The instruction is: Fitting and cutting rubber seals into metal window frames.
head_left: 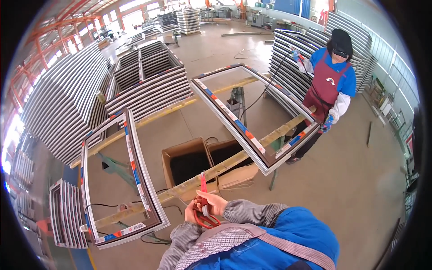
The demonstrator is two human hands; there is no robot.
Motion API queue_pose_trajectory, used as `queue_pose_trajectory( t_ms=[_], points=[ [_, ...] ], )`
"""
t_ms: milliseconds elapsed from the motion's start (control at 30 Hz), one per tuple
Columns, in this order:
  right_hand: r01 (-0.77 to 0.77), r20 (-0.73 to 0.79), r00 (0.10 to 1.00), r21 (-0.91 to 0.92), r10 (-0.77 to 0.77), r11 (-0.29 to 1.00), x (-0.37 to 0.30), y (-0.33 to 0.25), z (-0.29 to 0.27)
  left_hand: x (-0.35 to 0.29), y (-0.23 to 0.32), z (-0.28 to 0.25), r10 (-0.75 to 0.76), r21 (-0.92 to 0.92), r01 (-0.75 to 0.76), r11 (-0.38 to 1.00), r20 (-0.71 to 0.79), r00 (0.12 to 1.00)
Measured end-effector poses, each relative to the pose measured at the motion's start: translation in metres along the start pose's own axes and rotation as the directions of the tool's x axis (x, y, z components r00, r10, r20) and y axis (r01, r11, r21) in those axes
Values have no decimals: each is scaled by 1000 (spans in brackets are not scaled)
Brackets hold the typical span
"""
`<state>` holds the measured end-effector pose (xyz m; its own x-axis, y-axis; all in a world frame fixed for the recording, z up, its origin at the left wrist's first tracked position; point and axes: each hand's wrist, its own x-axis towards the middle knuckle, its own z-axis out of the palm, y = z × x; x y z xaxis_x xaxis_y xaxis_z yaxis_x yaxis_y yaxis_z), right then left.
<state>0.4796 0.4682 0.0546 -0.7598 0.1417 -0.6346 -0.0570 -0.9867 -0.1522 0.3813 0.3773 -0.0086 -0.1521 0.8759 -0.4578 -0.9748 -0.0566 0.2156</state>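
Note:
My left hand (192,213) and my right hand (215,203) meet in front of my chest, both closed. Red-handled pliers (209,221), with a grey metal part near the joint, sit in my left hand. A narrow red piece (203,182) with a pale tip sticks up between my hands, and my right thumb and fingers press on it. Whether it belongs to the pliers I cannot tell. Just beyond its tip runs a wooden beam (220,168). The left window frame (150,198) and the right window frame (227,118) rest across the beams.
Below the beam stand open cardboard boxes (167,169) with dark insides. A co-worker (329,72) on the right touches the right frame's corner and holds a tool with a black cable. Stacked frames (63,105) rise at left, with more frames (153,95) behind. A black cord (101,204) crosses the left frame.

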Motion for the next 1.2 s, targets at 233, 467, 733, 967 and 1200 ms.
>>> queue_pose_trajectory(
  t_ms=[233, 467, 733, 967, 1200],
  points=[
    [124, 13, 992, -34, -124, 992, -4, 8, -12, 0, -11, 23, -28, 224, 38, 974, -47, 998],
    [193, -34, 981, 37, -191, 981, -11, 1, -19, 8, -24, 30, -19, 371, 32, 928, -39, 999],
    [183, -85, 981, 89, -175, 979, -11, 0, -23, 10, -29, 37, -54, 391, 109, 914, -150, 987],
    [175, -72, 984, 154, -166, 972, -9, -1, -30, 22, -24, 15, -112, 341, 138, 930, -94, 989],
    [172, -91, 983, 132, -161, 976, -8, -2, -27, 20, -22, 15, -107, 288, 132, 948, -103, 989]
  ],
)
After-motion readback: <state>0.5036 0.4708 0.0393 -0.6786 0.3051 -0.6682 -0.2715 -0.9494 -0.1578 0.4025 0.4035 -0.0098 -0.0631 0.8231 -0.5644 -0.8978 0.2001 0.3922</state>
